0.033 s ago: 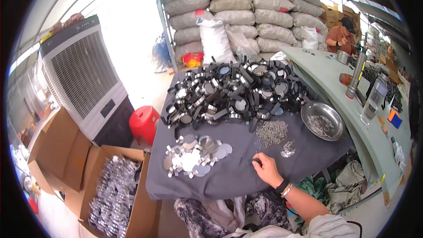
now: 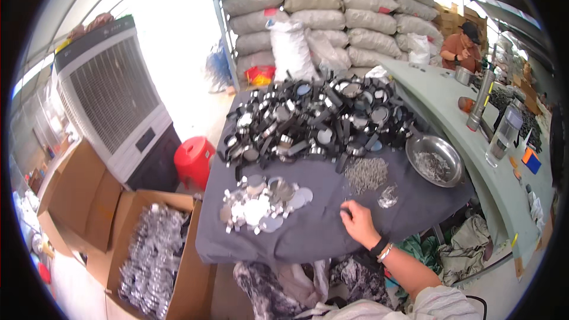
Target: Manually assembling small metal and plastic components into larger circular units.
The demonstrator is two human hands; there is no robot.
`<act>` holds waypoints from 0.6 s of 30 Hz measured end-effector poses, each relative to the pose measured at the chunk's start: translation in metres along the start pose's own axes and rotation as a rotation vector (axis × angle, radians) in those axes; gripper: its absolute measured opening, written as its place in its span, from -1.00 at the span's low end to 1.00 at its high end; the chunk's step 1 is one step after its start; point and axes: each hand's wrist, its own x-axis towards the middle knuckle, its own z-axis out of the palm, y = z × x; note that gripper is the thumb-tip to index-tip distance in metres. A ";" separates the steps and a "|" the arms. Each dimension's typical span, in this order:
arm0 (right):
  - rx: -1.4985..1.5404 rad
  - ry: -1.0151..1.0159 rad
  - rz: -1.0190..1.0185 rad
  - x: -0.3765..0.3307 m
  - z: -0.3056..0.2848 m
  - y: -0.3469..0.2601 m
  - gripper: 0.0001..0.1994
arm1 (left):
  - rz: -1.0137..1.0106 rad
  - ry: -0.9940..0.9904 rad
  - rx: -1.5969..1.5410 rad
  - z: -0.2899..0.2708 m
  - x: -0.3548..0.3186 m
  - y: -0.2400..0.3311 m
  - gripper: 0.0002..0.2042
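Evidently, your right hand (image 2: 358, 220) pinches a small dark piece (image 2: 344, 210); the pile of thin metal pins (image 2: 366, 175) lies near, ahead and slightly right.

Not one word readable right now! Up on the dark top of the cooler (image 2: 112, 83), just tiny pale marks, too small to make out; on the sacks (image 2: 311, 4), blurred red patches.

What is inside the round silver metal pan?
A loose heap of small, thin silvery metal pieces lies in the pan. Whatever is beneath the heap, including the bottom there, is covered.
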 end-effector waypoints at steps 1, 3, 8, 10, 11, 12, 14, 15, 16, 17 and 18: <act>-0.055 0.003 -0.026 0.010 0.003 0.001 -0.83 | 0.212 -0.042 -0.142 0.021 0.025 0.000 -0.76; -0.208 0.029 -0.046 0.013 0.006 0.002 -0.78 | 0.289 -0.345 -0.349 0.059 0.038 0.024 -0.59; -0.448 0.108 -0.122 0.013 0.002 -0.001 -0.68 | 0.511 -0.727 -0.285 0.176 -0.092 0.199 -0.63; -0.337 0.104 -0.171 0.010 0.001 -0.010 -0.71 | 0.552 -0.940 -0.307 0.207 -0.125 0.223 -0.63; -0.203 0.085 -0.188 0.008 0.002 -0.018 -0.74 | 0.526 -1.067 -0.336 0.220 -0.138 0.230 -0.61; 0.049 0.022 -0.083 0.003 0.004 -0.037 -0.77 | 0.760 -1.083 -0.194 0.226 -0.151 0.241 -0.61; 0.188 -0.080 -0.150 0.001 -0.002 -0.079 -0.75 | 1.064 -1.150 -0.062 0.248 -0.176 0.255 -0.62; 0.237 -0.173 -0.150 -0.001 -0.008 -0.099 -0.75 | 1.209 -1.193 -0.038 0.256 -0.187 0.261 -0.64; 0.237 -0.221 -0.212 -0.001 -0.011 -0.108 -0.73 | 1.299 -1.233 -0.075 0.265 -0.200 0.263 -0.64; 0.192 -0.246 -0.338 -0.002 -0.010 -0.109 -0.73 | 1.390 -1.264 -0.113 0.274 -0.213 0.265 -0.65; 0.175 -0.378 -0.311 -0.004 -0.015 -0.115 -0.75 | 1.485 -1.284 -0.094 0.273 -0.224 0.271 -0.67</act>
